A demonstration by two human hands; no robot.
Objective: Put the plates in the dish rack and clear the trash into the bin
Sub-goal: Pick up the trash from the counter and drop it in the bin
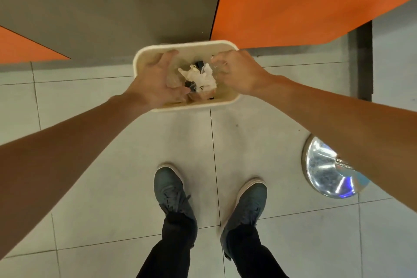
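Above the bin, inside its rim, left grip is spread, right grip pinches clear plastic.

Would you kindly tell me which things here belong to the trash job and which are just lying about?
Job: bin, crumpled trash, left hand, right hand.
Lying about: chrome floor disc, orange panel, shoes.

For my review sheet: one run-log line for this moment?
left hand open over bin | right hand curled, grip unclear | crumpled trash in bin
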